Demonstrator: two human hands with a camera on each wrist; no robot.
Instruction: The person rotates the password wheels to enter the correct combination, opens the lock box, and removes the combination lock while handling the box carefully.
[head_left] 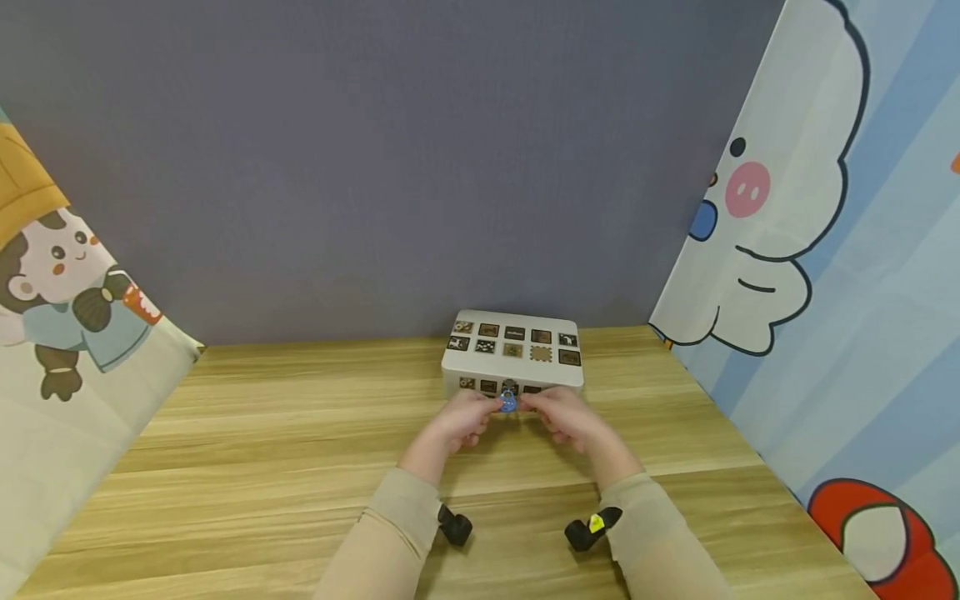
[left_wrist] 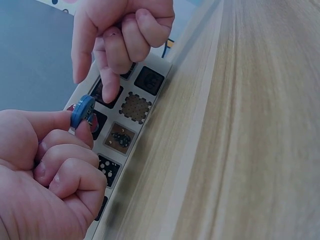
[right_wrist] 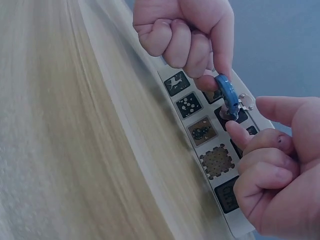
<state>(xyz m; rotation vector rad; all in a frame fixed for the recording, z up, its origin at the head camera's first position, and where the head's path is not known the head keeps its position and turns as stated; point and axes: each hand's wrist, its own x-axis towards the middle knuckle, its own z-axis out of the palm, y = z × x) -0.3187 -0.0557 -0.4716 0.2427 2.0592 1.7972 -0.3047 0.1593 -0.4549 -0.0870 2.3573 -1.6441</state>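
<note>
A small blue padlock (head_left: 508,401) hangs at the metal clasp (right_wrist: 246,101) on the front of a white box (head_left: 517,322) printed with dark square pictures. My left hand (head_left: 467,415) pinches the padlock (left_wrist: 84,111) between thumb and forefinger, its other fingers curled in. Close on the opposite side is my right hand (head_left: 564,414). In the right wrist view, the right hand's (right_wrist: 280,165) thumb and forefinger stand apart beside the padlock, with a gap between them, and its remaining fingers are bent. Part of the clasp is hidden behind the padlock and fingers.
The box stands on a wood-grain table (head_left: 300,450), near a dark grey panel (head_left: 390,167) at the back. Cartoon-printed curtains hang on both sides, the right one (head_left: 840,375) along the table's right edge. A black wrist camera is strapped to each sleeve.
</note>
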